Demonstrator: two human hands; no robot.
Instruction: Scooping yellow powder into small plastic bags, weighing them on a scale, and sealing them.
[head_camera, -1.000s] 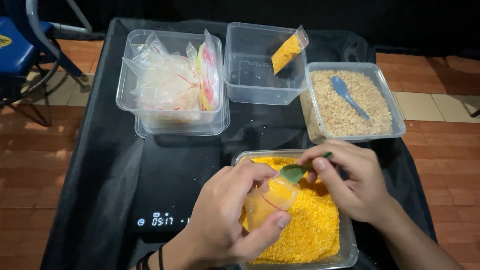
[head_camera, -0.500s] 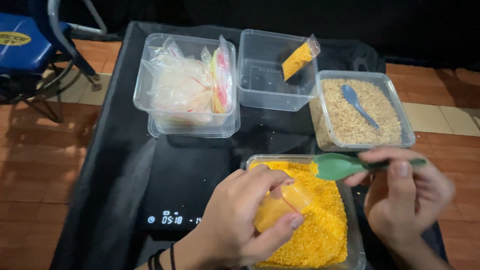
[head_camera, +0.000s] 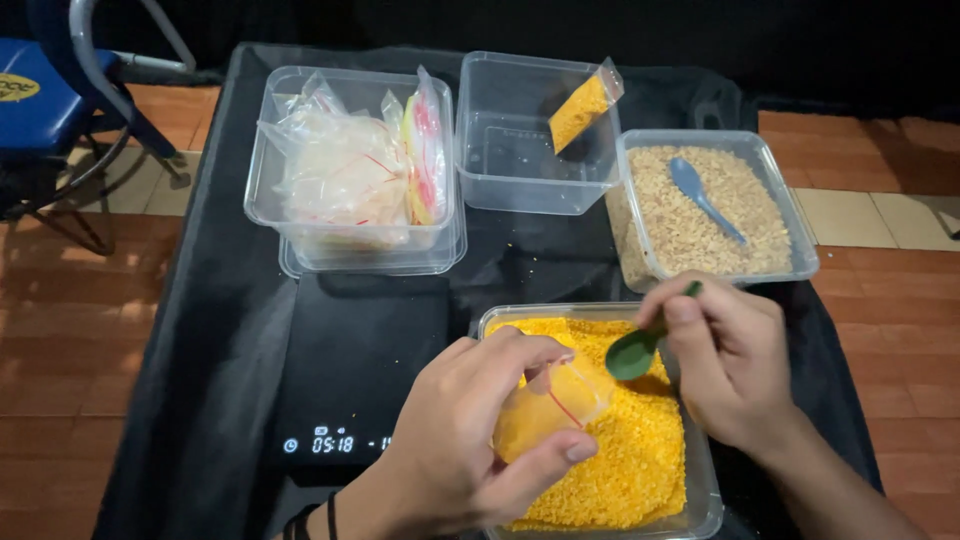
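A small clear bag (head_camera: 545, 405), partly full of yellow grains, sits tilted at the bottom middle. A green spoon (head_camera: 640, 345) points down just right of it, over the yellow tub (head_camera: 700, 500).

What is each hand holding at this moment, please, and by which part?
The left hand grips a small clear bag of yellow grain around its body. The right hand holds a green spoon by its handle.

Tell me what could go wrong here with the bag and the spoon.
The small bag, partly filled with yellow grains, is pinched in the left hand; if its mouth sags, grains may miss it. The green spoon in the right hand could tip and scatter grains onto the black scale beside the yellow-grain tub.
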